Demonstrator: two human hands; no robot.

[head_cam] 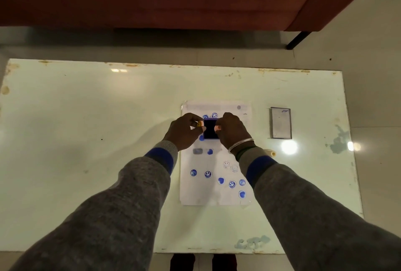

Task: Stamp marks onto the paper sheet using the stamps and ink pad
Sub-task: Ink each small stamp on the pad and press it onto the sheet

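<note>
nearest, the white rectangular paper sheet lies flat on the pale glossy tabletop, carrying blue round and heart-shaped stamp marks. it looks thin and light, likely to slide or curl, so it wants pressing flat rather than lifting. farther up the sheet, the left hand is pinched shut on a small yellow-and-pink stamp, a light rigid piece best held by its sides. just beside it, the right hand holds the edge of the dark square ink pad, fingers closed on it; the pad looks stiff and its surface will stain. another small stamp peeks out by the right wrist. beyond, a clear rectangular lid lies well apart.
</note>
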